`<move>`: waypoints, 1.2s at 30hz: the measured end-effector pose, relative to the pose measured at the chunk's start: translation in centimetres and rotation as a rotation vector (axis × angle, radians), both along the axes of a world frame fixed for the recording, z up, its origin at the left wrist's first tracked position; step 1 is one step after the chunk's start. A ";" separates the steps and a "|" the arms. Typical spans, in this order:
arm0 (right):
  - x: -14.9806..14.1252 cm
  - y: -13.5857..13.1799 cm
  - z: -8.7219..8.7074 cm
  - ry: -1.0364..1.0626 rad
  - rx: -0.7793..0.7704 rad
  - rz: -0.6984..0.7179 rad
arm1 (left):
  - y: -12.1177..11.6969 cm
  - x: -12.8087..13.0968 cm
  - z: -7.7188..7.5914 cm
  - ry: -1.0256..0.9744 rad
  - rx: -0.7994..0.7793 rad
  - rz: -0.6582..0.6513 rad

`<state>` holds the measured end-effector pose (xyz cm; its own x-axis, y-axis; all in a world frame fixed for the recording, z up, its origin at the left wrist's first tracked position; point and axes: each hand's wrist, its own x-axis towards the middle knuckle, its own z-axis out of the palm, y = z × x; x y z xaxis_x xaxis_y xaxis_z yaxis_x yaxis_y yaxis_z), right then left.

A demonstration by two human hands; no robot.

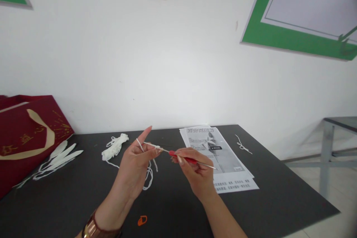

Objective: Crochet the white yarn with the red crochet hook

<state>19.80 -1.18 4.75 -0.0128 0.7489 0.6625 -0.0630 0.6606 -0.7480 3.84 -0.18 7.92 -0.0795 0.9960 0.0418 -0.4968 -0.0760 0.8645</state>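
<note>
My right hand (196, 169) is closed around a crochet hook (190, 160) with a red grip, its metal shaft pointing left into the stitches. Pinched in my left hand (136, 165) is a small piece of white crochet work (157, 147). White yarn (140, 145) loops over the raised left index finger, and loose strands hang below the hand. The hook tip meets the work at the left fingertips; the exact stitch is too small to make out. Behind the left hand, a white yarn skein (115, 147) lies on the table, trailing a strand toward it.
Printed sheets (237, 161) lie on the black table (173, 208) at right, with a short white yarn piece (243, 145) beyond. At left are white crocheted petals (63, 156) and a red gift bag (28, 134). An orange stitch marker (142, 220) is near the front.
</note>
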 end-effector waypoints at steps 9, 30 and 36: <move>-0.3 -0.5 -0.2 -0.441 0.525 -0.104 | -0.2 0.1 0.0 0.133 0.150 0.212; 1.7 -0.3 0.5 -0.042 0.071 -0.087 | 0.0 -0.2 0.5 0.331 0.126 0.000; 2.5 0.2 0.9 0.113 -0.028 0.055 | 0.0 -0.7 0.4 0.306 0.086 -0.207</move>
